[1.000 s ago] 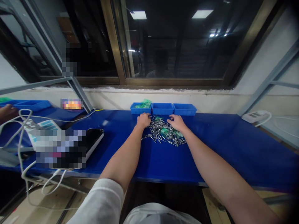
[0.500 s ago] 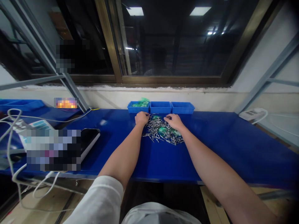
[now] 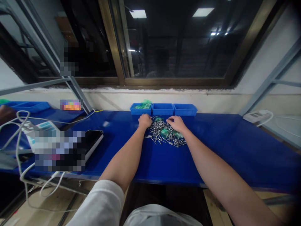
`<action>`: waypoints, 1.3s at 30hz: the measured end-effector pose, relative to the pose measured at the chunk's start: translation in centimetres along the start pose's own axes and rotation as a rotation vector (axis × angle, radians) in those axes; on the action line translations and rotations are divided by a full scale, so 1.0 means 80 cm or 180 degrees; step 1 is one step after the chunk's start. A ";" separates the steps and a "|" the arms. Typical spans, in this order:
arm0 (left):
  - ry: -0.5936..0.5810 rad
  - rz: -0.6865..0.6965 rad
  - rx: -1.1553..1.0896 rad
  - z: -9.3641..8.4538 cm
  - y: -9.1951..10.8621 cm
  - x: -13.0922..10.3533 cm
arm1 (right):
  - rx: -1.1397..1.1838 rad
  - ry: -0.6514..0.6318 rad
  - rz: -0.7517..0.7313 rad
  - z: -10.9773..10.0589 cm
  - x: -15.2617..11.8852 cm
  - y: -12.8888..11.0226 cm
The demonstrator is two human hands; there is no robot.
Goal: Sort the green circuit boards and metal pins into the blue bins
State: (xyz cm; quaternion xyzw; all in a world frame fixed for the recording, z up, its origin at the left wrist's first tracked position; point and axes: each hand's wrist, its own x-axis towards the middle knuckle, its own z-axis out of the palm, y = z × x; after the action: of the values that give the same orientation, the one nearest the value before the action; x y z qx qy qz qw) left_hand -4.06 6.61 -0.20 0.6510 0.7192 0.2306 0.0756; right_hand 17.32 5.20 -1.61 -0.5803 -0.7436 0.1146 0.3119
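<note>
A loose pile of thin silvery metal pins, resembling blind rivets, is spread over the blue tabletop. Crumpled green plastic packets lie among them. At the pile's upper left edge is my left hand, its fingers curled together; whatever they pinch is too small to make out. My right hand reaches over the right side of the pile, fingers bent, with a gap showing between thumb and fingers. I see nothing held in it.
Three blue bins stand along the wall: the left bin contains green plastic, beside the middle bin and right bin. A dark-topped device and white cables are left. Another person's hand shows far left.
The view has shifted slightly, moving the scene a little to the right. Another person's hand has appeared at the far left. My hands stay at the pile with little visible movement.
</note>
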 end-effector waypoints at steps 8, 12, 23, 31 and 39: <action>0.0225 0.1144 -0.0208 -0.003 0.030 -0.034 | 0.0663 0.0221 -0.0521 -0.012 -0.007 -0.014; 0.0110 0.1480 -0.0043 -0.004 0.044 -0.045 | 0.0861 0.0018 -0.0656 -0.016 -0.011 -0.024; 0.0041 0.1461 -0.0152 -0.007 0.047 -0.049 | 0.2125 0.0147 -0.0440 -0.009 -0.005 -0.019; 0.0120 0.1338 -0.0352 -0.011 0.048 -0.047 | 0.2408 0.0366 0.0078 -0.013 0.001 -0.013; 0.0295 0.0867 -0.0451 -0.014 0.038 -0.041 | 0.2414 0.1169 0.0442 -0.015 0.020 0.013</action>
State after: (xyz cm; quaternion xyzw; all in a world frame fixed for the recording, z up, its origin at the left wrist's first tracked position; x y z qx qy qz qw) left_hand -1.35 3.34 1.45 0.7242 0.6089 0.3186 0.0561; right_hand 18.63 6.73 -0.69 -0.4840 -0.5400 0.2955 0.6219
